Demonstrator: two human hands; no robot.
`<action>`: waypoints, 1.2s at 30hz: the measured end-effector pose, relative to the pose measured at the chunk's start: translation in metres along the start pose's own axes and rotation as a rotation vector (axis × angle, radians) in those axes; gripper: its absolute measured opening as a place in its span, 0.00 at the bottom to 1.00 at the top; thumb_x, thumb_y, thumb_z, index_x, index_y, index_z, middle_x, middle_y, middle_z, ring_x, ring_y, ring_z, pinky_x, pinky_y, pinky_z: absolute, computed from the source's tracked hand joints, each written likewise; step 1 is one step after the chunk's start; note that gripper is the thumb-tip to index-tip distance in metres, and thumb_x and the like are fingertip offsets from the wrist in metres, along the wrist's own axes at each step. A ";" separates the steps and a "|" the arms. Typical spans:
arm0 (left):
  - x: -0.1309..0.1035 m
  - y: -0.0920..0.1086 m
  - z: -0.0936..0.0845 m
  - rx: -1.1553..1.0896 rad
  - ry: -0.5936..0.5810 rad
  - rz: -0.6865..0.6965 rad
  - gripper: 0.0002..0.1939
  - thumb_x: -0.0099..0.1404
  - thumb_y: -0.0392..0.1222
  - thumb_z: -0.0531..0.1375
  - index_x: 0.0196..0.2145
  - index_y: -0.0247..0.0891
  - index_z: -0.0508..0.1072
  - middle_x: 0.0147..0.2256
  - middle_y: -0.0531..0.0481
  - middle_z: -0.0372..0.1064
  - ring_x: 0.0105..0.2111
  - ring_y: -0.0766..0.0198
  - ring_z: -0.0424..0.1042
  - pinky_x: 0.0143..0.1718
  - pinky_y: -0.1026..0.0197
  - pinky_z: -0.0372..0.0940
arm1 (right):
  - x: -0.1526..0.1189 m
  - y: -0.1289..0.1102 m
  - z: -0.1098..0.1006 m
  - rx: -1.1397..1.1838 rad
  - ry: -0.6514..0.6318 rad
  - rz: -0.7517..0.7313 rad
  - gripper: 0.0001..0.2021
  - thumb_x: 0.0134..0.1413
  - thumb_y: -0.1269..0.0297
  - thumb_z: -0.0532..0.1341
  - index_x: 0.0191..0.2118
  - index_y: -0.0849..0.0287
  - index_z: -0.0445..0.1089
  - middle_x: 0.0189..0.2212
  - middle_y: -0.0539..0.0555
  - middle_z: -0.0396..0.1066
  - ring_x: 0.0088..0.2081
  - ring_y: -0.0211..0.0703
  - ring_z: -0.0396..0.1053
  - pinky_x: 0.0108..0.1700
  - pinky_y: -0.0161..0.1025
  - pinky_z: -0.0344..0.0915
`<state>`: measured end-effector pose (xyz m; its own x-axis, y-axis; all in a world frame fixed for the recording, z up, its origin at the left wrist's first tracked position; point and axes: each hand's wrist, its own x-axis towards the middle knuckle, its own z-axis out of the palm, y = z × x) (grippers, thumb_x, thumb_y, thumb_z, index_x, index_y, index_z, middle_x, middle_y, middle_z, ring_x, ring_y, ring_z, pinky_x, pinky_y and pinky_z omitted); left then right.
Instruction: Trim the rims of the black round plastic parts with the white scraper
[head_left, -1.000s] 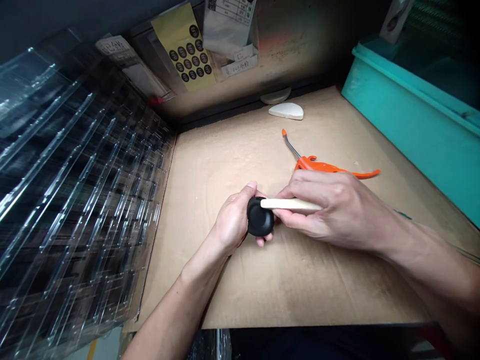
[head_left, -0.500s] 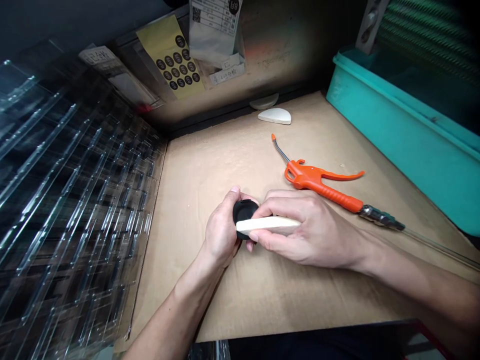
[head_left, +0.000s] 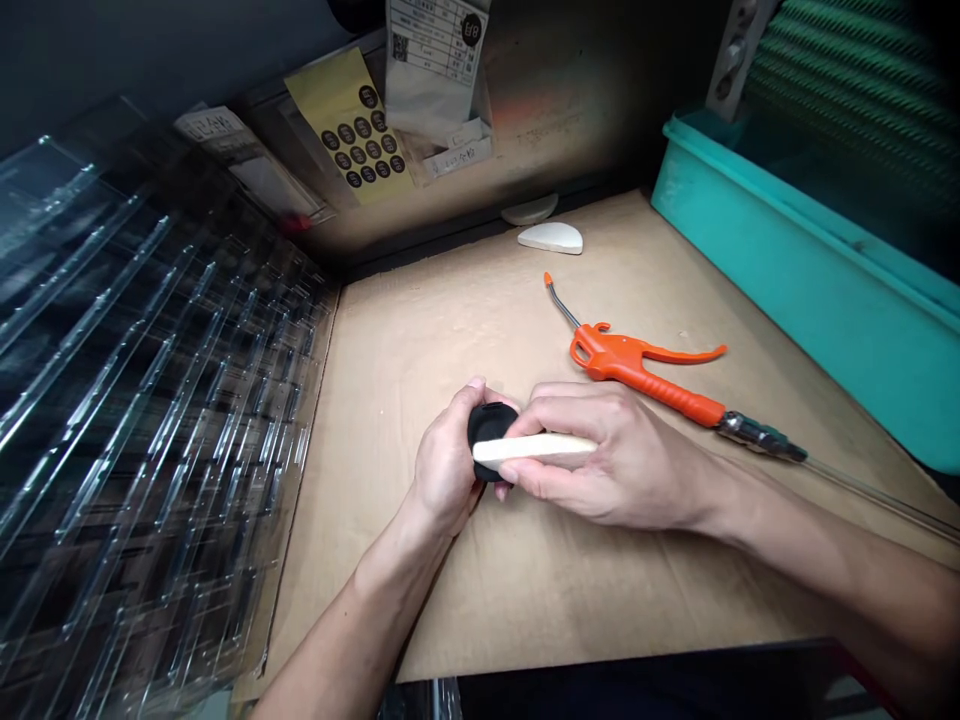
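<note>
My left hand (head_left: 448,460) is closed around a small round black part (head_left: 489,424), shallow like a cap, with its hollow side facing up. Between the thumb and fingers of my right hand (head_left: 611,455) is a cream-white flat pad (head_left: 529,450), seen edge-on. Its left end lies over the black part and hides some of it; whether the two press together I cannot tell. Just beyond my right hand rests an orange air blow gun (head_left: 634,362) with a bent metal nozzle, lying on the cardboard.
Clear plastic trays (head_left: 150,430) are stacked along the left. A teal bin (head_left: 802,290) stands at the right. Two half-round pads, one white (head_left: 551,237) and one greyer (head_left: 529,209), lie at the back of the cardboard sheet (head_left: 420,330). An air hose (head_left: 885,495) trails right.
The view has shifted slightly, so the surroundings sit a little lower. Both hands keep the same grip, and the pad stays over the black part with hardly any movement.
</note>
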<state>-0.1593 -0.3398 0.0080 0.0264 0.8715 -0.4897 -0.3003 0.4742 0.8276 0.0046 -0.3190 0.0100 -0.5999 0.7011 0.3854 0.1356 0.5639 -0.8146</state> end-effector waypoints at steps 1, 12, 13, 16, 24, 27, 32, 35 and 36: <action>0.000 0.000 0.000 0.013 0.008 0.001 0.19 0.67 0.53 0.53 0.28 0.36 0.70 0.17 0.54 0.63 0.11 0.68 0.60 0.08 0.67 0.54 | 0.001 -0.001 -0.004 0.000 -0.055 0.020 0.04 0.58 0.72 0.64 0.36 0.62 0.77 0.30 0.50 0.71 0.32 0.37 0.66 0.35 0.36 0.60; 0.001 -0.002 0.000 0.114 -0.049 0.009 0.21 0.70 0.55 0.50 0.30 0.36 0.69 0.18 0.50 0.66 0.15 0.64 0.67 0.09 0.68 0.56 | -0.007 0.004 -0.026 -0.319 -0.150 0.078 0.08 0.58 0.66 0.60 0.35 0.60 0.77 0.30 0.49 0.69 0.29 0.37 0.64 0.33 0.38 0.56; 0.002 -0.001 -0.001 0.124 -0.060 -0.002 0.21 0.70 0.55 0.50 0.30 0.35 0.69 0.18 0.49 0.66 0.15 0.63 0.67 0.09 0.68 0.56 | -0.007 0.005 -0.025 -0.349 -0.124 0.063 0.09 0.59 0.66 0.60 0.35 0.61 0.77 0.29 0.50 0.69 0.29 0.37 0.65 0.33 0.39 0.57; 0.002 0.000 -0.002 0.144 -0.090 -0.027 0.22 0.71 0.55 0.49 0.29 0.35 0.69 0.17 0.49 0.66 0.15 0.63 0.67 0.10 0.68 0.56 | -0.006 0.006 -0.021 -0.393 -0.045 0.024 0.10 0.60 0.66 0.59 0.35 0.64 0.77 0.29 0.52 0.69 0.30 0.39 0.66 0.34 0.39 0.59; 0.000 0.001 -0.002 0.127 -0.094 -0.046 0.20 0.70 0.54 0.50 0.29 0.37 0.69 0.17 0.51 0.65 0.15 0.64 0.66 0.10 0.69 0.57 | -0.002 0.006 -0.013 -0.251 0.037 -0.018 0.08 0.60 0.68 0.62 0.36 0.67 0.78 0.28 0.51 0.68 0.29 0.36 0.64 0.31 0.38 0.58; 0.000 0.001 -0.001 0.146 -0.088 -0.029 0.19 0.69 0.53 0.51 0.29 0.37 0.68 0.17 0.52 0.65 0.15 0.65 0.66 0.10 0.69 0.57 | -0.002 0.004 -0.012 -0.151 0.023 0.001 0.06 0.58 0.71 0.63 0.38 0.65 0.79 0.29 0.49 0.69 0.29 0.34 0.65 0.33 0.36 0.59; 0.000 -0.002 -0.001 0.180 -0.082 0.010 0.19 0.68 0.55 0.53 0.28 0.37 0.69 0.17 0.53 0.64 0.12 0.67 0.62 0.10 0.68 0.58 | -0.002 -0.003 -0.013 -0.019 -0.084 0.083 0.03 0.55 0.73 0.65 0.34 0.61 0.78 0.29 0.46 0.70 0.30 0.30 0.64 0.33 0.34 0.58; 0.000 -0.003 -0.001 0.204 -0.104 0.019 0.21 0.68 0.57 0.53 0.27 0.36 0.69 0.16 0.53 0.63 0.11 0.68 0.61 0.10 0.68 0.57 | -0.002 -0.004 -0.017 0.000 -0.191 0.116 0.04 0.55 0.73 0.65 0.34 0.59 0.78 0.29 0.44 0.70 0.31 0.31 0.65 0.33 0.33 0.57; 0.000 -0.004 -0.001 0.212 -0.108 0.021 0.22 0.68 0.57 0.53 0.27 0.36 0.69 0.16 0.53 0.63 0.11 0.68 0.60 0.10 0.68 0.56 | -0.001 -0.004 -0.019 -0.011 -0.219 0.128 0.04 0.55 0.73 0.65 0.34 0.58 0.77 0.29 0.44 0.70 0.31 0.31 0.65 0.32 0.33 0.56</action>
<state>-0.1593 -0.3416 0.0046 0.1273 0.8844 -0.4491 -0.0954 0.4616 0.8819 0.0199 -0.3142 0.0212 -0.7340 0.6562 0.1753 0.2292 0.4823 -0.8455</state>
